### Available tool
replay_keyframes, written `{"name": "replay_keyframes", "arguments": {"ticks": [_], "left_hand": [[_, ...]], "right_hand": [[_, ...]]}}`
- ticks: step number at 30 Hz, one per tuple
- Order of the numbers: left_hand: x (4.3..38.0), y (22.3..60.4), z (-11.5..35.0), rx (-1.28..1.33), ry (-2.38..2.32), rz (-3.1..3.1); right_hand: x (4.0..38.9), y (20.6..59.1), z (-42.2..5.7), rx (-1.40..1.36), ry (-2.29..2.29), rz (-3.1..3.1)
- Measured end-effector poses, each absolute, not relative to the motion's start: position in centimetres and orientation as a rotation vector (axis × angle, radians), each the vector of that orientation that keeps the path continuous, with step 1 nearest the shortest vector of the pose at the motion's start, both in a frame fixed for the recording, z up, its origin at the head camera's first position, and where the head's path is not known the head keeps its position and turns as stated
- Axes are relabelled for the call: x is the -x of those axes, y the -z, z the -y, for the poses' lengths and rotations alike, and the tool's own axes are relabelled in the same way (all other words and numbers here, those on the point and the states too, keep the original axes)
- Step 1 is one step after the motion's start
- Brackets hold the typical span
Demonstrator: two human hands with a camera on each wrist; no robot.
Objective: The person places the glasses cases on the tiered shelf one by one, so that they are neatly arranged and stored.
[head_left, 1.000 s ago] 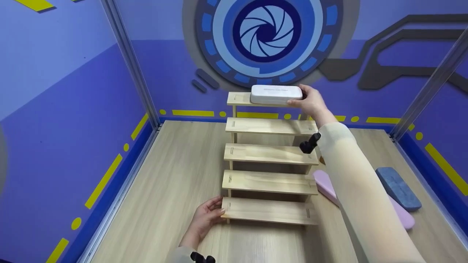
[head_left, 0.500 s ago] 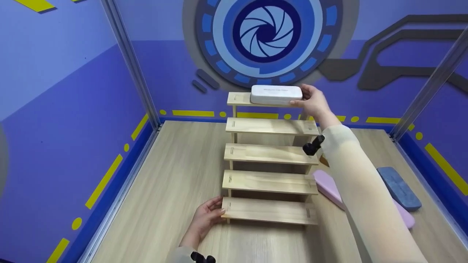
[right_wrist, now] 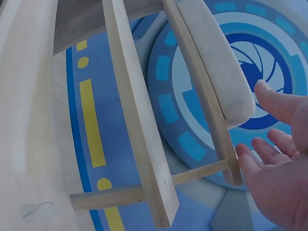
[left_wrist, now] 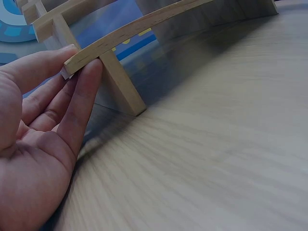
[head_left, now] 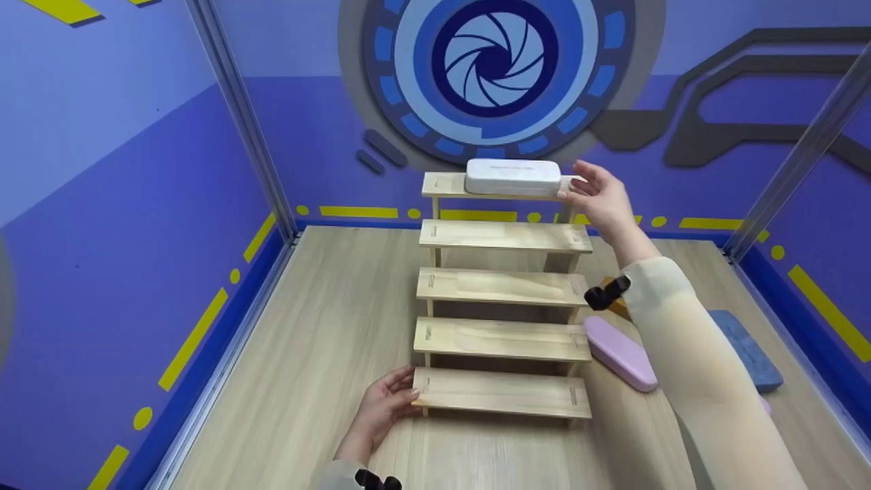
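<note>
A white glasses case [head_left: 514,175] with faint lettering lies on the top step of a wooden stepped rack [head_left: 503,340]. My right hand [head_left: 605,204] is beside the case's right end, fingers spread and apart from it. In the right wrist view a gap shows between the fingertips and the case [right_wrist: 221,62]. At the lowest step's left end my left hand [head_left: 381,408] pinches the board's corner. The left wrist view shows the thumb on top of the board [left_wrist: 130,33] and fingers underneath it, near the short leg.
On the table right of the rack lie a pink case [head_left: 620,354] and a blue-grey case [head_left: 752,354], both partly behind the right sleeve. An orange-brown thing [head_left: 616,299] shows near the right wrist. Printed blue-purple walls [head_left: 306,136] enclose the wooden table [head_left: 326,306].
My right hand has let go of the white glasses case and moved off to the right, fingers opening. The case stays on the top step. My left hand has not moved.
</note>
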State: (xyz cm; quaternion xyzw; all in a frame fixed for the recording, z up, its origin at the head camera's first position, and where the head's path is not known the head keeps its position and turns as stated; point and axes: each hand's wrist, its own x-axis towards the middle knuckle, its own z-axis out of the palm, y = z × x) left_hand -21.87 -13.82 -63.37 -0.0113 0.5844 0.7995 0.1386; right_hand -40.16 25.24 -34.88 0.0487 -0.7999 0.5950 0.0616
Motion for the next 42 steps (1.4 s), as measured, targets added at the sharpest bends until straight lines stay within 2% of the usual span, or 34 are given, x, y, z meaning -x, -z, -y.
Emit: {"name": "replay_keyframes", "arguments": {"ticks": [8, 26, 42], "left_hand": [[21.9, 63.3, 13.8, 0.023, -2.313, -1.682], [22.0, 63.5, 13.8, 0.011, -2.302, -1.682], [22.1, 63.6, 13.8, 0.007, -2.315, -1.686]], "right_hand": [[37.0, 36.5, -27.1, -0.177, -1.731, 2.356], [29.2, 43.4, -31.6, -0.140, -1.770, 2.154], [24.7, 51.7, -35.6, 0.232, -1.958, 2.001]]}}
